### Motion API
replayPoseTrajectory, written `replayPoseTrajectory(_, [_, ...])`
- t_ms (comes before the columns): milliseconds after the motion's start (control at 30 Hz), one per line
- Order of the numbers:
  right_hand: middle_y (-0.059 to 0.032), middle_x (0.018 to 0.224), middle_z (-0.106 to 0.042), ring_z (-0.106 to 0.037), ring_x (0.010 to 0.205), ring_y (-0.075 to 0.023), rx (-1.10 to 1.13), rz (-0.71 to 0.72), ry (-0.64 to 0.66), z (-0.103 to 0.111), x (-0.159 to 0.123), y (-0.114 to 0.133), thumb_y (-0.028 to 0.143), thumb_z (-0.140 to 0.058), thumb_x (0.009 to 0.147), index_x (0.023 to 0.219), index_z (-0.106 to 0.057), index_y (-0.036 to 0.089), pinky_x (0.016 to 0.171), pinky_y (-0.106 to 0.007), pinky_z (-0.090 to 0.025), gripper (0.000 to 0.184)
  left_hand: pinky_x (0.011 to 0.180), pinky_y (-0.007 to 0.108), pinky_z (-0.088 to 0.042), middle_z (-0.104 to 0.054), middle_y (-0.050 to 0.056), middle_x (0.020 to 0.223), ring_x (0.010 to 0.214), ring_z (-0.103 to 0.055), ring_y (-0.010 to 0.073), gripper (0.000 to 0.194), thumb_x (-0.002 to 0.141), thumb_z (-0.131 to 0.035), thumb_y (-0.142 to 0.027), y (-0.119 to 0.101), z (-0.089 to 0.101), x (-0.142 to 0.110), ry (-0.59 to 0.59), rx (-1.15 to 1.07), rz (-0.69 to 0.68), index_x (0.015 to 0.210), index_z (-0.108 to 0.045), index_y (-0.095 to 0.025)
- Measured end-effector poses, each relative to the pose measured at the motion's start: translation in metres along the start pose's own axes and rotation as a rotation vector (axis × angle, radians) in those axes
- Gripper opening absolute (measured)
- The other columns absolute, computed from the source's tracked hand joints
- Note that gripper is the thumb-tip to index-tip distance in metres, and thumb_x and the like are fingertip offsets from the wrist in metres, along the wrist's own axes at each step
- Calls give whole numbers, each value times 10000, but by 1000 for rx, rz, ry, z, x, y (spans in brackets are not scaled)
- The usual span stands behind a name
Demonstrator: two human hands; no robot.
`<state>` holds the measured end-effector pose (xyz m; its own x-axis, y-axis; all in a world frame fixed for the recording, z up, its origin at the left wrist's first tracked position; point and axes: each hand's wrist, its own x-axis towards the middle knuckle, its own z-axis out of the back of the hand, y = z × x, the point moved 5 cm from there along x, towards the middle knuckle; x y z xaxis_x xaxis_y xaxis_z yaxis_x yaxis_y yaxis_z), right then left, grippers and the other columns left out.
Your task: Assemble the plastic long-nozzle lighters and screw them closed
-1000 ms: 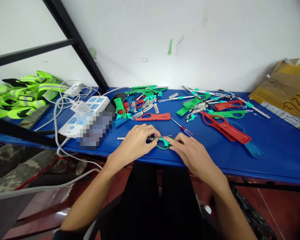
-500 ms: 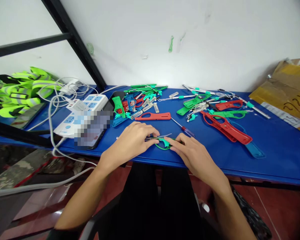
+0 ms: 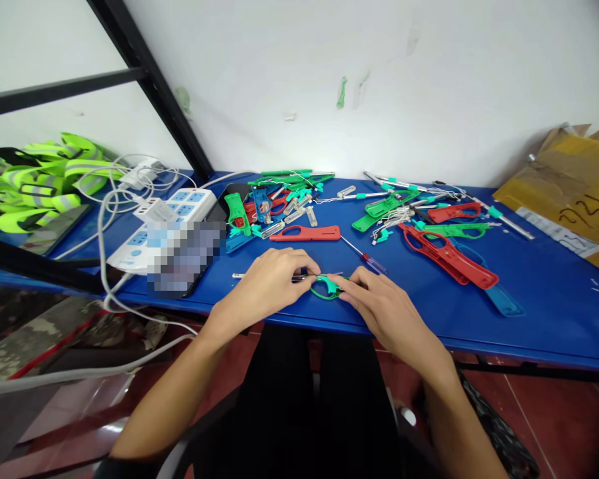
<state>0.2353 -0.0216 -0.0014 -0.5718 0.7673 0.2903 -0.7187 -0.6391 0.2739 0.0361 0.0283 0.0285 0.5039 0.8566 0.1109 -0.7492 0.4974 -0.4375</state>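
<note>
Between my hands, at the table's front edge, lies a green long-nosed lighter housing (image 3: 324,296) with a teal trigger piece (image 3: 331,286). My left hand (image 3: 274,279) has its thumb and fingers pinched on the housing's left part. The silver tip of a metal tube (image 3: 237,275) sticks out on that hand's far side. My right hand (image 3: 379,299) presses the right end, its thumb and index finger beside the trigger. Fingers hide much of the housing. A red lighter shell (image 3: 307,233) and a screwdriver (image 3: 374,262) lie just beyond.
Behind lie clear fuel tanks (image 3: 295,214), green and red shells, and metal tubes with wires (image 3: 402,214). Red shell halves (image 3: 449,256) rest right, near a cardboard box (image 3: 574,193). To the left are a power strip (image 3: 130,253), a phone (image 3: 192,259) and reflective yellow straps (image 3: 54,176).
My left hand has shifted slightly, and more of the silver tube tip shows to its left. The right hand stays on the housing.
</note>
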Motion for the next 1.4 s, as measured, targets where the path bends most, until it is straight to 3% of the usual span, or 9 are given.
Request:
replayPoseTrajectory(467, [-52,1066,-662,-643,905,-197,9,-6,1,3,0,1,272,-463,1180,1568,-628,271,835,-350,-507,422,923,311,-559,-850,-15,1127,1006,-783,215,153,997,-738,-215,9,-1,3,22,-132,86,1040,-865,-289])
replayPoseTrajectory(833, [-65,1098,-693,-674,939,-210,8,-20,-4,2,0,0,303,-443,1186,1553,-643,285,856,-361,-536,418,956,345,-534,-839,-28,1136,1094,-756,231,159,1010,-682,-217,4,-5,-3,-30,-133,115,996,-826,-284])
replayPoseTrajectory(1067, [-62,1098,-680,-662,925,-203,28,-48,3,1,-1,-1,367,-446,1192,1601,-588,286,851,-348,-533,441,884,366,-503,-820,-13,1072,1016,-698,226,162,968,-663,-166,5,-18,-4,-103,-177,133,996,-791,-261])
replayPoseTrajectory(1400, [-46,1018,-633,-587,823,-171,-118,30,0,4,-1,7,220,-459,1175,1577,-626,307,778,-314,-480,444,859,347,-532,-828,2,1063,1018,-703,224,148,973,-679,-193,9,-18,-5,-128,-272,136,978,-809,-263])
